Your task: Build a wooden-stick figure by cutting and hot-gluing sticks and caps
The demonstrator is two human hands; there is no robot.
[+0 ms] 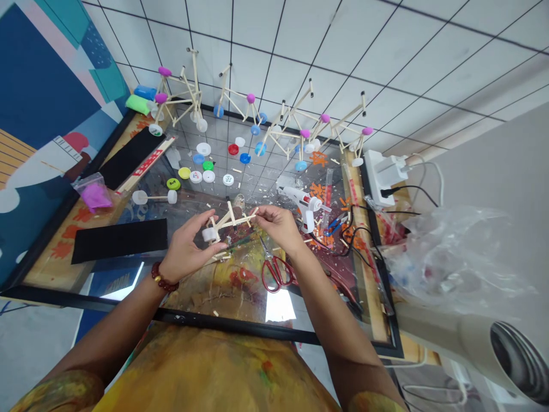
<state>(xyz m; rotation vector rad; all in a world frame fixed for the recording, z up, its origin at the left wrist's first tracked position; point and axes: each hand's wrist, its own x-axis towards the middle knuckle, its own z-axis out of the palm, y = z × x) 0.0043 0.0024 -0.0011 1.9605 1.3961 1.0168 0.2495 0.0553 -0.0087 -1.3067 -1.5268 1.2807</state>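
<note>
Between my hands, above the glass tabletop, is a small frame of wooden sticks (232,218) with a white bottle-cap wheel (209,234) at its left end. My left hand (191,240) grips that end, thumb below and fingers behind. At the frame's right end, my right hand (277,223) pinches a stick between thumb and fingertips. Scissors with red handles (277,273) lie just below my right hand. A white glue gun (302,203) rests on the table beyond it. Left of my hands lies a stick axle with white caps (155,198).
Several finished stick frames with pink clay (304,134) line the back edge. Loose bottle caps (208,165) lie in front of them. Black strips (120,241) are at left, with a bag of pink clay (94,193). Cables (354,229), stick scraps and a power strip (380,171) occupy the right.
</note>
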